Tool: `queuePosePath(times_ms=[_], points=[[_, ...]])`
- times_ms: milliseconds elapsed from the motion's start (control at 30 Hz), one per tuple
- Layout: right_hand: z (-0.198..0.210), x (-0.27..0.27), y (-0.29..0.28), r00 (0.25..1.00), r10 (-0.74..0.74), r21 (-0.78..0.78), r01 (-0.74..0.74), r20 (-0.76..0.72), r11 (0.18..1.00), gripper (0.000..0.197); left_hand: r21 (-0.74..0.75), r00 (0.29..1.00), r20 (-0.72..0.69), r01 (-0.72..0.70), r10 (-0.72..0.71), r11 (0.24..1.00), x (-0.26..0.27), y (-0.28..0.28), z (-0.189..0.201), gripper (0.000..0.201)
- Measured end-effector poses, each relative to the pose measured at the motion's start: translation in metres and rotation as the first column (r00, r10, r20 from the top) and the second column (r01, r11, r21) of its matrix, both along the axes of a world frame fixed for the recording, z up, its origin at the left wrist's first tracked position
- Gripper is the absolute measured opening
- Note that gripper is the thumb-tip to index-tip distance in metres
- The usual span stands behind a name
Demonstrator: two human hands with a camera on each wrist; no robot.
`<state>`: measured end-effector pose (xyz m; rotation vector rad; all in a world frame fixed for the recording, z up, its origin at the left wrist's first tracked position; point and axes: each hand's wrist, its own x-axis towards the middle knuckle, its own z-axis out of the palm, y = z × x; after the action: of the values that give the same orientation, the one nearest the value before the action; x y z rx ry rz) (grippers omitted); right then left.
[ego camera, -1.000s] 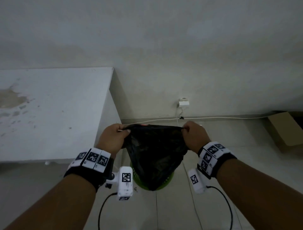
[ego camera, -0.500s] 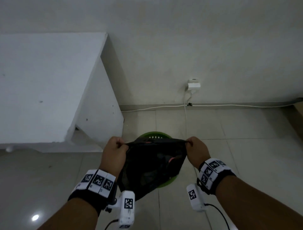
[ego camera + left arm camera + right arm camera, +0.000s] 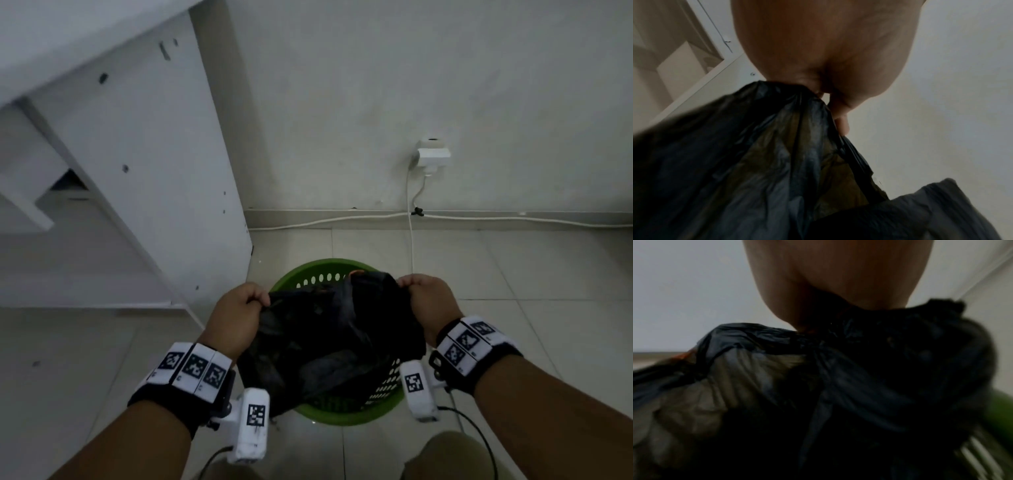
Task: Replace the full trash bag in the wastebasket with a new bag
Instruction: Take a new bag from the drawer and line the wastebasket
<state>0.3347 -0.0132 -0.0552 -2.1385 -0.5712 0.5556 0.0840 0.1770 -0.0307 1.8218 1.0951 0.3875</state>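
Crinkled black plastic trash bag (image 3: 329, 346) sits at lower centre of the head view, in the mouth of the round green perforated plastic wastebasket (image 3: 318, 274) on the pale tiled floor (image 3: 513, 274). Left hand (image 3: 236, 318) pinches the bag's left rim with curled fingers; right hand (image 3: 430, 305) grips the right rim (both wrist views blurred). White cabinet panel (image 3: 154, 154) upper left; white wall plug (image 3: 432, 156) with cable, upper right.

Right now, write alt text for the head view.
Two hands, left hand and right hand, grip opposite edges of a black trash bag over a green wastebasket on a tiled floor, beside a white cabinet.
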Motion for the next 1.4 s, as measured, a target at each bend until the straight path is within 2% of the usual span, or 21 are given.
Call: queuePosePath(times_ms=[67,167,267,333,433,467,500,600,633,700,767,833,900,933,1033,1133,1233,1300,1400], points=[[-0.005,0.006,0.005,0.988,0.084,-0.013,-0.083,0.129,0.996,0.021,-0.040,0.999,0.048,0.002,0.000,0.999,0.000,0.006,-0.008,0.036],[-0.005,0.012,0.008,0.947,0.191,-0.051,-0.184,0.258,0.982,0.012,0.101,0.994,0.003,0.111,-0.111,0.989,0.002,0.020,-0.010,0.035],[-0.003,0.025,0.016,0.861,0.313,-0.135,-0.282,0.401,0.950,0.027,0.248,0.986,-0.089,0.159,-0.141,0.956,0.013,0.042,-0.011,0.032],[-0.007,0.041,0.026,0.805,0.401,-0.229,-0.331,0.437,0.915,0.027,0.296,0.972,-0.145,0.219,-0.183,0.930,0.027,0.061,-0.018,0.032],[-0.014,0.057,0.044,0.839,0.369,-0.267,-0.279,0.399,0.922,0.018,0.277,0.944,-0.223,0.302,-0.244,0.912,0.046,0.075,-0.027,0.040],[-0.014,0.059,0.049,0.858,0.349,-0.282,-0.253,0.377,0.925,0.021,0.266,0.935,-0.253,0.312,-0.247,0.912,0.052,0.077,-0.029,0.046],[-0.013,0.058,0.055,0.877,0.338,-0.314,-0.232,0.341,0.920,0.036,0.256,0.932,-0.265,0.315,-0.247,0.914,0.060,0.079,-0.032,0.051],[-0.008,0.056,0.075,0.911,0.324,-0.453,-0.183,0.256,0.873,0.098,0.161,0.917,-0.302,0.317,-0.259,0.935,0.078,0.084,-0.041,0.072],[-0.008,0.057,0.080,0.914,0.331,-0.510,-0.175,0.234,0.842,0.108,0.111,0.907,-0.321,0.323,-0.273,0.940,0.083,0.087,-0.045,0.084],[-0.011,0.061,0.087,0.917,0.355,-0.642,-0.162,0.182,0.749,0.104,0.010,0.852,-0.429,0.338,-0.302,0.941,0.088,0.093,-0.057,0.107],[-0.013,0.064,0.089,0.918,0.384,-0.755,-0.181,0.101,0.630,0.085,-0.079,0.745,-0.553,0.399,-0.373,0.913,0.088,0.095,-0.063,0.112],[-0.018,0.066,0.085,0.911,0.412,-0.839,-0.235,-0.014,0.491,0.079,-0.204,0.647,-0.601,0.442,-0.468,0.873,0.084,0.095,-0.068,0.099],[-0.021,0.066,0.075,0.904,0.409,-0.860,-0.300,-0.120,0.412,0.078,-0.301,0.635,-0.569,0.430,-0.523,0.851,0.073,0.094,-0.072,0.084],[-0.022,0.066,0.069,0.900,0.405,-0.846,-0.335,-0.158,0.414,0.075,-0.322,0.651,-0.551,0.412,-0.523,0.852,0.065,0.093,-0.075,0.082],[-0.025,0.060,0.044,0.894,0.399,-0.771,-0.398,-0.204,0.498,0.064,-0.323,0.741,-0.460,0.373,-0.489,0.870,0.039,0.085,-0.088,0.083],[-0.030,0.054,0.019,0.906,0.383,-0.687,-0.393,-0.179,0.611,0.064,-0.285,0.832,-0.354,0.338,-0.426,0.897,0.018,0.070,-0.092,0.062],[-0.037,0.044,-0.004,0.945,0.300,-0.560,-0.321,-0.132,0.764,0.082,-0.215,0.901,-0.285,0.272,-0.326,0.938,0.003,0.050,-0.090,0.059],[-0.041,0.032,-0.016,0.968,0.222,-0.467,-0.249,-0.114,0.849,0.079,-0.221,0.931,-0.236,0.227,-0.278,0.949,-0.005,0.034,-0.088,0.050],[-0.051,0.016,-0.029,0.994,0.102,-0.432,-0.113,-0.050,0.895,0.097,-0.306,0.952,-0.238,0.116,-0.194,0.945,-0.014,0.013,-0.083,0.043]])
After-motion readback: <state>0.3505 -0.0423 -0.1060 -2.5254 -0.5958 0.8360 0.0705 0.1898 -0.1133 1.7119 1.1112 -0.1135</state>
